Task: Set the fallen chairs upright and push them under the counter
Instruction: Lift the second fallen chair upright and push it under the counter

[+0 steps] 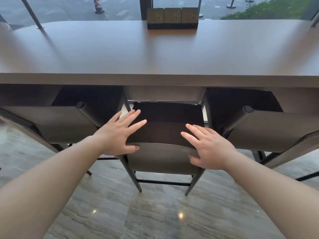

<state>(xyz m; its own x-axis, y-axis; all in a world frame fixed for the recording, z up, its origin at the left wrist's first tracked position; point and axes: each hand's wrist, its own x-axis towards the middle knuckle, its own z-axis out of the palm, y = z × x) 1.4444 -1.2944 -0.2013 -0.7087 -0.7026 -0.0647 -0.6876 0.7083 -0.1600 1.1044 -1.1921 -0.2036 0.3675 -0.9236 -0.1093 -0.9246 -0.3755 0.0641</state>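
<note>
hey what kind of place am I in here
Probably a cafe or lobby seating area: a long window counter with a power socket block, tall chairs tucked under it, polished stone floor, and street cones outside.

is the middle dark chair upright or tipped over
Upright: the middle dark chair stands with its visible legs on the floor, backrest topmost, seat level.

Both arms outstretched; left grip [119,133] and right grip [208,147] flat, fingers straight, splayed

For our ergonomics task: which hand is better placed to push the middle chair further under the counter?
Neither clearly: left hand and right hand both lie with straight fingers on the middle chair's backrest, one per side. Push evenly toward the counter.
</note>
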